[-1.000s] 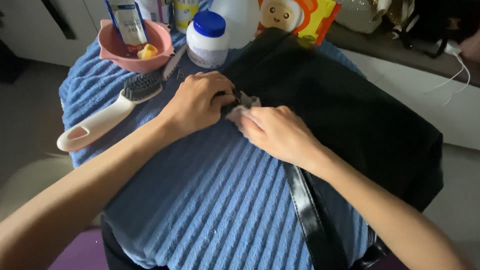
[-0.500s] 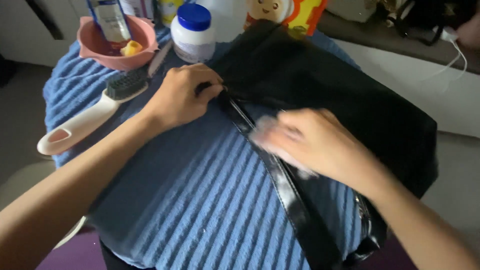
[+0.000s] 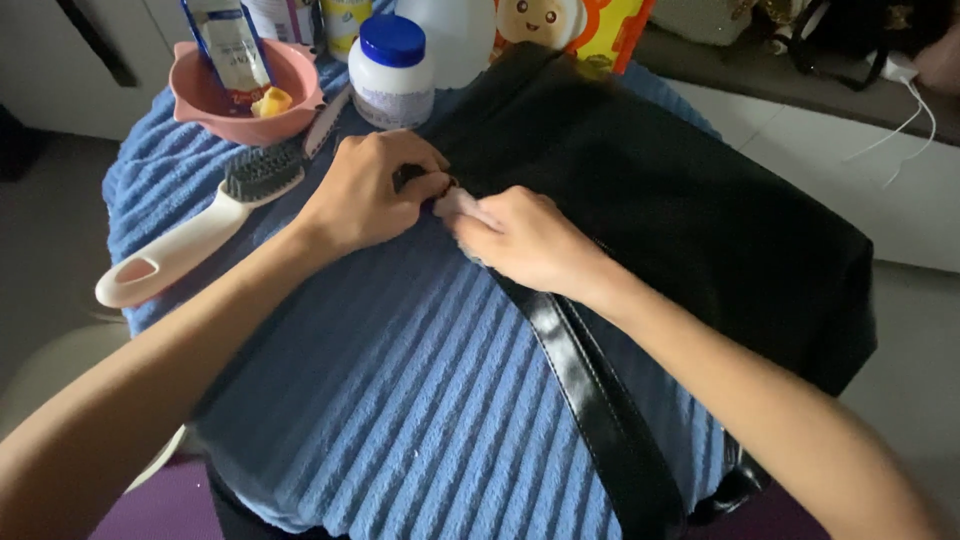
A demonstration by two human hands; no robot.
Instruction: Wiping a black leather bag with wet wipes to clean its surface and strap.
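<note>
On the blue towel: black bag, strap trailing down
left hand: pinching the bag's edge
right hand: closed on a pale cloth
nearby: brush, pink bowl

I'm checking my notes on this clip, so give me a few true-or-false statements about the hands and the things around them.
1. The left hand pinches the black bag at its edge. True.
2. The right hand holds the brush. False: it presses a small pale cloth to the bag; the brush lies untouched on the blue towel.
3. The pink bowl is upside down. False: it stands upright with things inside.
4. A black strap runs across the towel. True.
</note>
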